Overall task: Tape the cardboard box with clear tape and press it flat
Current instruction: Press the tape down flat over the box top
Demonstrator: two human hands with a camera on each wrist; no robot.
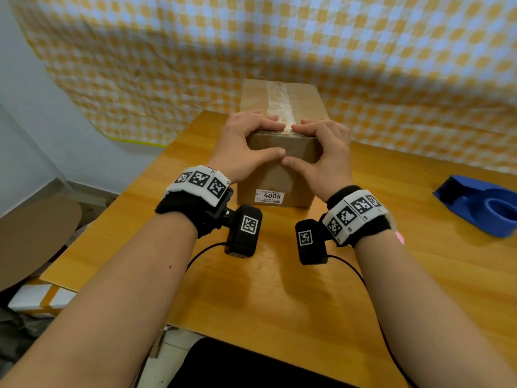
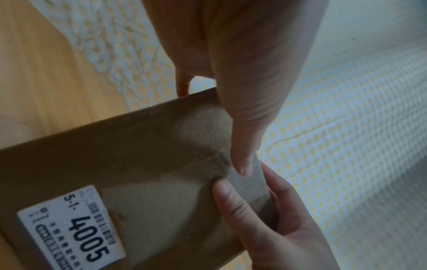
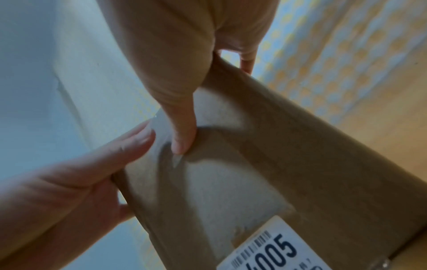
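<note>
A brown cardboard box (image 1: 279, 177) with a white label reading 4005 (image 1: 270, 196) stands on the wooden table (image 1: 279, 289). A strip of clear tape (image 1: 279, 105) runs along its top and folds over the near edge. My left hand (image 1: 275, 140) and right hand (image 1: 292, 144) both sit on that near top edge, fingers lying on the top and thumbs on the front face. The two thumbs nearly meet at the tape's end. In the wrist views my left thumb (image 2: 245, 146) and right thumb (image 3: 182, 135) press the tape end (image 3: 161, 126) down on the cardboard.
A blue tape dispenser (image 1: 481, 205) stands at the table's right edge. A yellow checked cloth (image 1: 279, 51) hangs close behind the box. A cardboard sheet (image 1: 36, 233) leans beside the table's left side. Cables trail from both wrist cameras over the near tabletop.
</note>
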